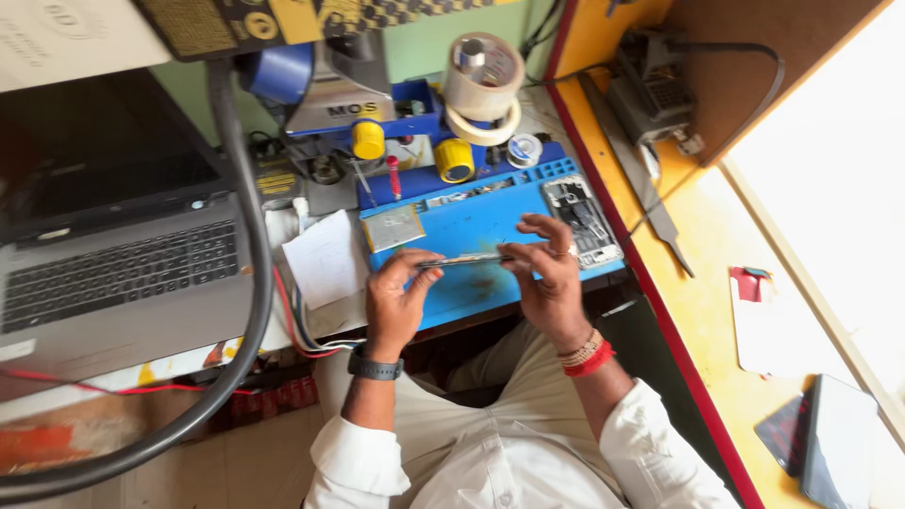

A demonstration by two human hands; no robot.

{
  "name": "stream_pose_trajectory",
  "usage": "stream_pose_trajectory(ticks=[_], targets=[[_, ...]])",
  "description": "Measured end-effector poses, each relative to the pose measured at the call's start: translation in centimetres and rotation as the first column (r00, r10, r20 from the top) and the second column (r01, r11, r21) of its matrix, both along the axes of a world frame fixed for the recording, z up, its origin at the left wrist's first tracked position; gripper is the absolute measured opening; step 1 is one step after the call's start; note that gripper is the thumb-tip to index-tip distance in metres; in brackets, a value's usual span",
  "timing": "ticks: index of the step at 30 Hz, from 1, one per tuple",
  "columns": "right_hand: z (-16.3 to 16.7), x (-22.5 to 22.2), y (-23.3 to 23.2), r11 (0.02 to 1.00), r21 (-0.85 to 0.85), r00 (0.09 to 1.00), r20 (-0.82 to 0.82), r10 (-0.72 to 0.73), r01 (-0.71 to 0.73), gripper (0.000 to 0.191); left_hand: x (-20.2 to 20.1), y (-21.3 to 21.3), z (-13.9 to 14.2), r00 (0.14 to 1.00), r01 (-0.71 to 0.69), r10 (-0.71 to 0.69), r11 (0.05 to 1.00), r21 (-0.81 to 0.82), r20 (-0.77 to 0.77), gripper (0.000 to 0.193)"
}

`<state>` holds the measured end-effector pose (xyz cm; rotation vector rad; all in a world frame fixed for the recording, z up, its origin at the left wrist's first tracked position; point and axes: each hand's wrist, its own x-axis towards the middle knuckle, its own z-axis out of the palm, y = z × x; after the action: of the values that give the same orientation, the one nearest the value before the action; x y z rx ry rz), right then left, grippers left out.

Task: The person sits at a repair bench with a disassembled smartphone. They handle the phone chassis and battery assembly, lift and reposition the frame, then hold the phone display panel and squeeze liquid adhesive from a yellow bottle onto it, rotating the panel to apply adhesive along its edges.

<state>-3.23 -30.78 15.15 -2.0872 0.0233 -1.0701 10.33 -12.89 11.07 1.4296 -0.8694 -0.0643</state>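
Holding a thin phone panel [464, 260] edge-on above the blue mat's [490, 221] front edge, the left hand [394, 300] and right hand [547, 273] pinch its two ends. It looks light, stiff and fragile, best gripped by its edges. An opened phone [583, 220] lies at the mat's right edge.

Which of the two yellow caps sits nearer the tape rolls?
The right-hand yellow cap, just below the stacked tape rolls; the other yellow cap stands farther left.
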Motion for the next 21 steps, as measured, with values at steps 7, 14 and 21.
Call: stream_pose_trajectory(ticks=[7, 14, 21], targets=[[-1.5, 1.9, -0.7, 0.881, 0.469, 0.996, -0.020, 0.087, -0.068, 0.065, -0.2, -0.1, -2.6, 0.946, -0.049, 0.023, 0.996, -0.074, -0.323, 0.013], [-3.5, 2.9, -3.3, 0.731, 0.681, 0.979, -0.124, 0.165, -0.037, 0.037, -0.1, -0.2, 0.0, 0.882, -0.065, 0.036, 0.997, -0.045, -0.469, 0.017], [-2.1, 4.0, -3.6, 0.714, 0.698, 0.913, -0.256, 0.317, -0.052, 0.032, -2.4, 1.6, 3.6, 0.933, -0.190, 0.240, 0.961, 0.200, -0.270, 0.029]])
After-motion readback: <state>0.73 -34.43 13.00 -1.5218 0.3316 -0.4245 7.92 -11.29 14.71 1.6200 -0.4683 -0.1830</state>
